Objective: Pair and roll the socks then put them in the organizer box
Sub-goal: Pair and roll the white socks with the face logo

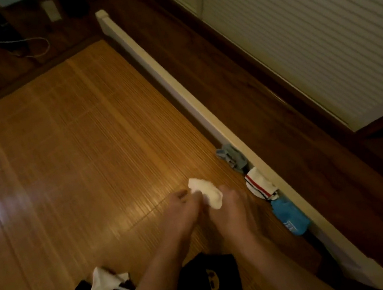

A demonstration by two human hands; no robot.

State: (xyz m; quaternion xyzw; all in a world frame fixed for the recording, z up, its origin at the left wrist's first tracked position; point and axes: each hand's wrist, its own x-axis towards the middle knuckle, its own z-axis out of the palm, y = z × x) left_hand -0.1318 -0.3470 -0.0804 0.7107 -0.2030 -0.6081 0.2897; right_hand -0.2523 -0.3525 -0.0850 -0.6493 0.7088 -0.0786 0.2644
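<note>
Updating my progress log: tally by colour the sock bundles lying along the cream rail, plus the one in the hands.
Plain white bundle, held: 1
Grey-blue bundle: 1
White striped bundle: 1
Bright blue bundle: 1
Total: 4

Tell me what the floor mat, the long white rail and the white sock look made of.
The floor mat looks like bamboo slats, glossy: fine parallel lines, bright glare. The white rail is smooth, painted wood or plastic; cannot tell which. The white sock is soft knit fabric, bunched up.
</note>
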